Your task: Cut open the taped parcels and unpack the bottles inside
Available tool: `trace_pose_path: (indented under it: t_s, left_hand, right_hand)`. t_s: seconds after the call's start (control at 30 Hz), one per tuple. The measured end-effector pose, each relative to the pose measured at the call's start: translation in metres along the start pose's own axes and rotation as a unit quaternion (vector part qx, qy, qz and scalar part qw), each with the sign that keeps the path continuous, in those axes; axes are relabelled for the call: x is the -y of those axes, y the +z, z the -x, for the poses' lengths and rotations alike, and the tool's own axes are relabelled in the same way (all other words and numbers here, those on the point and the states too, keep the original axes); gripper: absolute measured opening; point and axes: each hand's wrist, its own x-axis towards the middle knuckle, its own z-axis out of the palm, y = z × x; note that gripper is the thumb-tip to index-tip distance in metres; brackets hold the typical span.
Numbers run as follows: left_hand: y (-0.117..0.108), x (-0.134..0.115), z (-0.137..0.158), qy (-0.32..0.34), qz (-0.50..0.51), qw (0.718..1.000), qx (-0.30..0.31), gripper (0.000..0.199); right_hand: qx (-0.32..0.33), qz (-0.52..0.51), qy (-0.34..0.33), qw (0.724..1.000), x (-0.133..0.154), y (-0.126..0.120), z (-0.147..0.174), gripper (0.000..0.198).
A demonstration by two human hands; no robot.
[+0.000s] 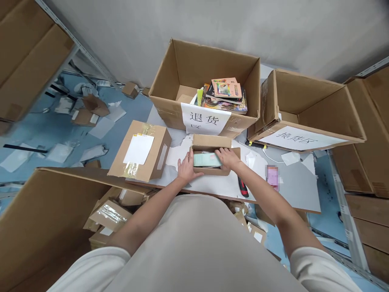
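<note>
A small opened cardboard box [212, 141] stands on the table in front of my body, its back flap raised. Inside lies a flat pale green booklet or pack [206, 159]; I cannot make out its exact kind. My left hand [186, 168] grips the box's left wall, thumb along the front. My right hand [228, 158] reaches over the right end of the box, fingers curled onto the right end of the green item; the fingertips are partly hidden. Close to the box's right front corner lies a red and black utility knife [243, 187].
A big carton [165, 107] with a paper sign holds several books [226, 91]. Right of it stands another signed carton [319, 103]. A taped parcel [141, 150] sits at left. A pink blurred object [272, 177] lies at right. Below left, a large bin [39, 215] holds discarded boxes.
</note>
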Motion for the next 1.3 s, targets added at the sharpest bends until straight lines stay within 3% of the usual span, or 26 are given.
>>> trace_pose_path:
  t_s: [0.13, 0.3, 0.43, 0.6, 0.83, 0.97, 1.1, 1.23, 1.3]
  left_hand:
    - [0.001, 0.000, 0.000, 0.008, 0.007, 1.000, 0.003, 0.125]
    - [0.001, -0.003, -0.001, 0.010, 0.016, 1.000, 0.007, 0.125]
    - [-0.001, -0.002, -0.002, 0.012, 0.015, 1.000, 0.010, 0.126]
    - [-0.007, 0.002, -0.002, 0.032, 0.006, 0.999, 0.010, 0.134]
    - [-0.008, 0.008, -0.005, 0.052, -0.009, 0.999, 0.014, 0.129]
    - [-0.009, 0.007, -0.006, 0.033, -0.017, 0.999, 0.015, 0.126]
    - [-0.013, 0.003, -0.013, 0.024, -0.022, 0.999, 0.010, 0.123]
    - [-0.017, -0.002, -0.031, 0.012, -0.018, 1.000, 0.003, 0.124]
    - [-0.020, -0.003, -0.042, 0.011, -0.019, 1.000, -0.002, 0.126]
  right_hand:
    - [-0.108, -0.075, -0.074, 0.989, -0.013, -0.016, 0.016, 0.068]
    - [-0.204, -0.167, -0.104, 0.959, -0.005, -0.012, 0.002, 0.064]
    - [-0.210, -0.204, -0.097, 0.951, 0.003, -0.004, -0.014, 0.050]
    - [-0.190, -0.232, -0.125, 0.946, -0.009, -0.003, -0.004, 0.065]
    - [-0.152, -0.265, -0.107, 0.946, -0.020, -0.001, 0.007, 0.057]
    - [-0.193, -0.274, -0.082, 0.939, -0.014, -0.009, 0.008, 0.053]
    - [-0.288, -0.279, -0.096, 0.911, -0.018, -0.044, 0.039, 0.049]
    - [-0.371, -0.257, -0.088, 0.888, -0.028, -0.091, 0.107, 0.051]
    - [-0.386, -0.242, -0.071, 0.887, -0.028, -0.100, 0.140, 0.052]
